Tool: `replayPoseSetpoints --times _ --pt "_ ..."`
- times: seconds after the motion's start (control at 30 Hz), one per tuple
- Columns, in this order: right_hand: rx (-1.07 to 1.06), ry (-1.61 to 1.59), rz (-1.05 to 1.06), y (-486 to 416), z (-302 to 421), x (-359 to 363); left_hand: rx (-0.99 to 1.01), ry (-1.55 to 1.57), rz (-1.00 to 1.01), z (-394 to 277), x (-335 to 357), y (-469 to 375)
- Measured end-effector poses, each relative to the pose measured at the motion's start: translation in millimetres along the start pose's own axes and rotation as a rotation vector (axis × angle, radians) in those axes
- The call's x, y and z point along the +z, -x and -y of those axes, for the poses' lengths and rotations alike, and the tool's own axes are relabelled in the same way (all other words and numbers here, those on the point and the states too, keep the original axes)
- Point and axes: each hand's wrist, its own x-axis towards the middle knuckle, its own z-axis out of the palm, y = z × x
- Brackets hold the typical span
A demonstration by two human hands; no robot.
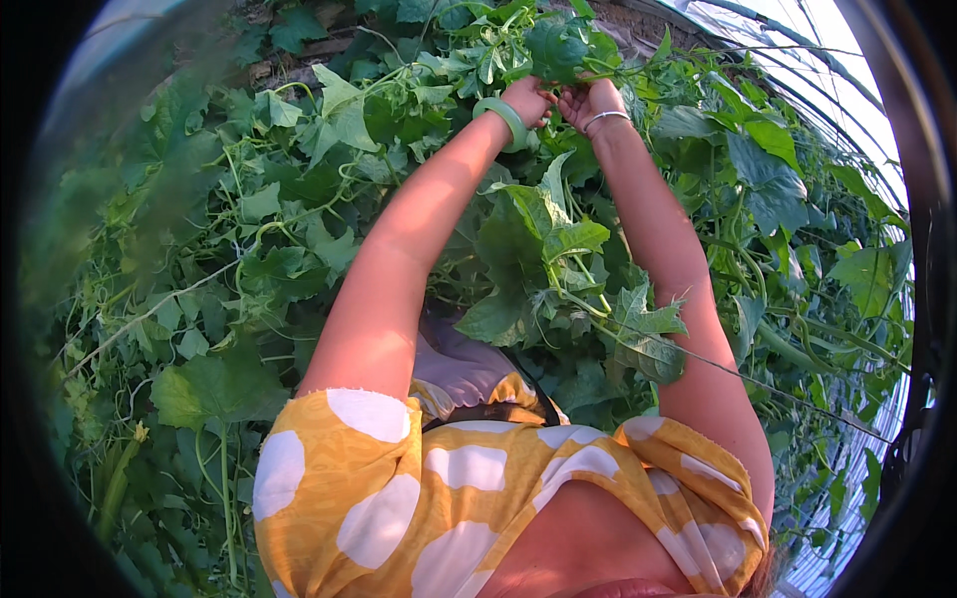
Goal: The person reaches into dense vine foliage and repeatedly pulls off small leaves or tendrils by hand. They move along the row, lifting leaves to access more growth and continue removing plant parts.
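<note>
Both my arms reach forward into a dense stand of climbing gourd vines point(419, 134). My left hand point(529, 102), with a pale green bangle point(505, 122) at its wrist, has its fingers curled among the leaves. Beside it is my right hand point(593, 103), palm partly turned up and fingers bent, a thin silver-coloured bangle point(605, 117) on the wrist. The fingertips of the two hands nearly meet just below a broad dark green leaf point(557, 48). Foliage hides part of the fingers, so whether they grip a stem cannot be made out.
A thin cord point(157, 306) crosses the vines on the left; another line point(777, 392) passes over my right arm. Long green gourds hang at right point(792, 347) and lower left point(116, 486). Curved greenhouse ribs point(815, 56) with translucent sheeting stand along the right.
</note>
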Motion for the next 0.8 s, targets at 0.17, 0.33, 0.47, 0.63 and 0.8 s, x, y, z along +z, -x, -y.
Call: replayPoseSetpoints --times 0.17,0.33,0.47,0.63,0.8 --pt "-0.036 -0.042 0.091 -5.3 -6.1 -13.5 -0.148 -0.071 0.079 4.7 -5.4 -3.6" --pt "-0.054 -0.082 0.158 -16.5 -6.4 -31.0 -0.16 -0.012 0.049 11.4 -2.7 -5.9" --pt "-0.087 -0.047 0.191 -18.6 -10.3 -31.2 -0.173 0.021 0.029 14.1 1.2 -8.0" --pt "-0.073 -0.076 0.101 -13.1 -15.2 -25.3 -0.189 0.088 0.062 19.4 1.6 -9.8" --pt "-0.077 -0.104 0.151 -13.8 -16.1 -27.5 -0.17 0.157 0.06 22.8 2.7 -7.5"
